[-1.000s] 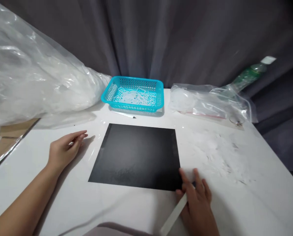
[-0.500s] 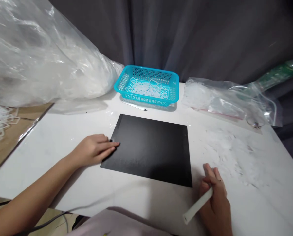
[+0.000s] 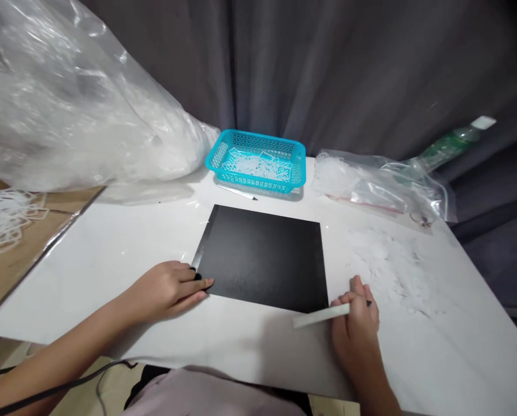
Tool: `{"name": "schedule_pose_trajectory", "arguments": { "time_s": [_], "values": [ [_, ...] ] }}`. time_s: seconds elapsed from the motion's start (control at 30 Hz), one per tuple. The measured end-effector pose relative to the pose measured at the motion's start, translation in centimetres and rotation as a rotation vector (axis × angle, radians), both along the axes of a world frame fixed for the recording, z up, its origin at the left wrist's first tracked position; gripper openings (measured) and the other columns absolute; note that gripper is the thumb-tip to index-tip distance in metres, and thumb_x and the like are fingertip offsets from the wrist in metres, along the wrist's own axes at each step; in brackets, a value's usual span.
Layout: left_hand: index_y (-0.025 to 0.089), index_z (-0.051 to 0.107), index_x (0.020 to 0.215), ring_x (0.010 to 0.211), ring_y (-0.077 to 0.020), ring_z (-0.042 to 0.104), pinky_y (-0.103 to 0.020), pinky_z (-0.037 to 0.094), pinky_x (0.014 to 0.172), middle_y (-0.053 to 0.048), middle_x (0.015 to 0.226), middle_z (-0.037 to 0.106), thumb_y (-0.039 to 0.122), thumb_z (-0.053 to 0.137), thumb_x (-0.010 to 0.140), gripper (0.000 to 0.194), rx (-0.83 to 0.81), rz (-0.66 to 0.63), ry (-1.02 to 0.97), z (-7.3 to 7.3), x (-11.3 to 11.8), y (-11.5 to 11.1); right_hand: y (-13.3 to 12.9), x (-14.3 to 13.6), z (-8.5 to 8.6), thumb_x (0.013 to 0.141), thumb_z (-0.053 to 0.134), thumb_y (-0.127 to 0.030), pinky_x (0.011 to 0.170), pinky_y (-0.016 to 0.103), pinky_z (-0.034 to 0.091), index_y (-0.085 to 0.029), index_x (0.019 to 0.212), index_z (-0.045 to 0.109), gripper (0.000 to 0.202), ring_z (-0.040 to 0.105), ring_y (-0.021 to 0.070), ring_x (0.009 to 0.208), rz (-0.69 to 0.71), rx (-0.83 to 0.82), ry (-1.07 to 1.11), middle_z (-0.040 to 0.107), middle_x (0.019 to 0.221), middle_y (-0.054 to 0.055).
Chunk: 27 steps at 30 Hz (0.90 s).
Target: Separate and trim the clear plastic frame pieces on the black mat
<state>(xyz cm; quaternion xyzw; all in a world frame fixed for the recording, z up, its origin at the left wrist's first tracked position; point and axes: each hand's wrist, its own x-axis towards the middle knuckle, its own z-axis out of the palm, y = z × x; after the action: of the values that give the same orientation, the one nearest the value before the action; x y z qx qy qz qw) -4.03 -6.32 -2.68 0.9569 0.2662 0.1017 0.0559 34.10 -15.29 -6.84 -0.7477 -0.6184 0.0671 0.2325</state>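
A black rectangular mat (image 3: 262, 257) lies on the white table in front of me. My left hand (image 3: 178, 289) rests at its near left corner, index finger stretched out onto the mat and the others lying close to it. My right hand (image 3: 357, 323) is closed around a slim white-handled cutter (image 3: 321, 316) beside the near right corner. The flat pale handle points left out of my grip, and a small dark tip shows past my fingers. Behind the mat stands a turquoise basket (image 3: 258, 185) with thin white plastic frames (image 3: 258, 164) inside.
A thin white tool (image 3: 236, 192) with a dark point lies before the basket. White scraps (image 3: 392, 263) are scattered at right. A zip bag (image 3: 357, 182) and green bottle (image 3: 449, 147) are behind them. At left are a large clear bag (image 3: 89, 115) and more white frames (image 3: 7, 222).
My left hand has slid toward me to the mat's near corner. My right hand has moved left and away from me, and the cutter's handle now lies more level. The view has shifted.
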Motion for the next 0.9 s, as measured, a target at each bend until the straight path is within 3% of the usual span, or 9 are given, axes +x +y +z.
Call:
{"name": "schedule_pose_trajectory", "arguments": {
  "time_s": [0.13, 0.23, 0.4, 0.5, 0.57, 0.7, 0.8, 0.9],
  "values": [
    [0.02, 0.064, 0.118, 0.064, -0.0167, 0.057, -0.028, 0.041, 0.058, -0.004, 0.066, 0.06, 0.027, 0.043, 0.095, 0.032, 0.061, 0.226, 0.07, -0.3, -3.6, -1.2, 3.7, -2.1, 2.2, 0.084, 0.036, -0.024, 0.096, 0.06, 0.033, -0.011, 0.103, 0.05, 0.026, 0.018, 0.0438, 0.137, 0.055, -0.189, -0.168, 0.033, 0.141, 0.028],
    [0.024, 0.062, 0.123, 0.06, -0.0162, 0.056, -0.025, 0.039, 0.053, -0.003, 0.065, 0.057, 0.033, 0.041, 0.095, 0.036, 0.083, 0.421, 0.086, -0.8, -6.2, -3.0, 7.9, -4.5, 4.3, 0.088, 0.036, -0.026, 0.098, 0.053, 0.032, -0.008, 0.106, 0.05, 0.029, 0.024, 0.0442, 0.135, 0.118, -0.315, -0.315, 0.031, 0.142, 0.032],
    [0.028, 0.063, 0.122, 0.061, -0.0155, 0.059, -0.024, 0.042, 0.054, -0.004, 0.071, 0.06, 0.04, 0.041, 0.093, 0.038, 0.037, 0.651, 0.043, -1.8, -10.0, -6.5, 13.0, -7.9, 6.5, 0.091, 0.03, -0.031, 0.089, 0.051, 0.037, -0.011, 0.117, 0.047, 0.036, 0.05, 0.0385, 0.118, 0.105, -0.47, -0.431, 0.054, 0.123, 0.028],
    [0.029, 0.066, 0.117, 0.064, -0.0171, 0.062, -0.025, 0.046, 0.057, -0.004, 0.075, 0.064, 0.042, 0.042, 0.092, 0.037, 0.014, 0.735, 0.0, -1.6, -12.7, -7.9, 14.0, -9.2, 7.4, 0.092, 0.027, -0.029, 0.076, 0.046, 0.043, -0.015, 0.123, 0.045, 0.039, 0.063, 0.0343, 0.099, 0.137, -0.555, -0.365, 0.065, 0.103, 0.021],
    [0.029, 0.065, 0.117, 0.07, -0.0193, 0.064, -0.027, 0.05, 0.062, -0.004, 0.08, 0.066, 0.045, 0.043, 0.091, 0.038, 0.027, 0.781, -0.058, -0.8, -14.6, -8.0, 14.0, -10.0, 7.8, 0.092, 0.027, -0.027, 0.07, 0.043, 0.045, -0.015, 0.126, 0.044, 0.04, 0.065, 0.0334, 0.092, 0.166, -0.543, -0.376, 0.066, 0.101, 0.02],
    [0.025, 0.061, 0.122, 0.075, -0.0196, 0.066, -0.027, 0.052, 0.066, -0.005, 0.095, 0.07, 0.049, 0.042, 0.091, 0.044, 0.03, 0.93, -0.18, 1.9, -16.8, -4.9, 13.3, -12.8, 8.7, 0.094, 0.032, -0.028, 0.068, 0.041, 0.046, -0.016, 0.125, 0.047, 0.037, 0.067, 0.032, 0.086, 0.306, -0.418, -0.466, 0.068, 0.095, 0.018],
    [0.019, 0.063, 0.117, 0.08, -0.0213, 0.067, -0.029, 0.052, 0.071, -0.008, 0.101, 0.07, 0.052, 0.037, 0.091, 0.049, 0.002, 0.969, -0.177, 4.0, -16.9, 0.8, 12.6, -15.8, 9.7, 0.092, 0.039, -0.029, 0.067, 0.038, 0.047, -0.018, 0.121, 0.05, 0.032, 0.068, 0.0309, 0.085, 0.484, -0.332, -0.455, 0.069, 0.092, 0.014],
    [0.012, 0.047, 0.134, 0.12, -0.0314, 0.05, -0.039, 0.039, 0.1, -0.016, 0.132, 0.053, 0.05, 0.054, 0.081, 0.066, 0.111, 0.955, -0.189, 5.7, -16.7, 7.5, 11.7, -18.5, 11.2, 0.089, 0.044, -0.031, 0.065, 0.036, 0.046, -0.02, 0.114, 0.054, 0.029, 0.068, 0.0311, 0.084, 0.652, -0.305, -0.416, 0.069, 0.092, 0.013]
  ]
}}
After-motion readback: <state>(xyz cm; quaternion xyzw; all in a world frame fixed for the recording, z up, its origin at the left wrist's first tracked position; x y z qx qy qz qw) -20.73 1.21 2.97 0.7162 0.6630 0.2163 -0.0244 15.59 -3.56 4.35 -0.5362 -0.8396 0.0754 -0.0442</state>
